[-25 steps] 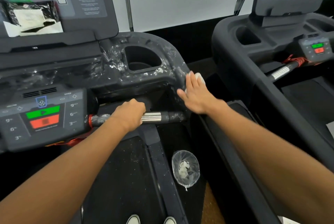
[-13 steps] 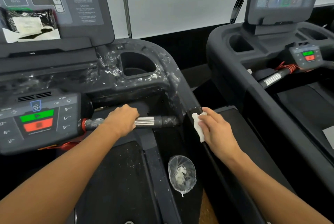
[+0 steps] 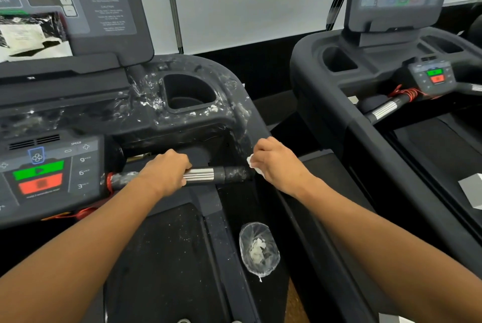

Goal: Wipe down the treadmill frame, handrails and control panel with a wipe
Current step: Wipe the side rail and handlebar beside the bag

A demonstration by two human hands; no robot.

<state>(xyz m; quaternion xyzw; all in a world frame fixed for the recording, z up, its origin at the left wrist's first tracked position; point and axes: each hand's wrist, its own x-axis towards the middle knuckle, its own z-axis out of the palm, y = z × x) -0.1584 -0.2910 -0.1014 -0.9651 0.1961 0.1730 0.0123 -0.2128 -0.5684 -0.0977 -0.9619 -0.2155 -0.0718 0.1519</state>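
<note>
Head view, looking down over a treadmill console: the left hand (image 3: 167, 170) is clenched around the crossbar handrail (image 3: 208, 174), covering the bar just left of its ribbed silver sensor section. The right hand (image 3: 276, 163) grips a white wipe (image 3: 252, 164), bunched under the fingers, and presses it against the dark side frame (image 3: 258, 140) where the crossbar's right end meets it. Only a small edge of the wipe shows at the left of the hand.

White smears and flecks cover the frame around the cup holder (image 3: 189, 93) and along the ledge above the control panel (image 3: 49, 171). The panel sits at lower left, with a green button above a red one and speed numbers 9, 6 and 3 down its right side. A red cord (image 3: 109, 184) is coiled at the crossbar's left end, beside the panel. Higher up, a crinkled packet (image 3: 28, 33) leans on the upright display (image 3: 104, 9).

Below the hands, on the side rail to the right of the belt (image 3: 161, 257), lies a clear plastic bag (image 3: 259, 249) holding white scraps. A second treadmill (image 3: 365, 82) stands to the right, well apart from both hands, its own display and green and red buttons in view.
</note>
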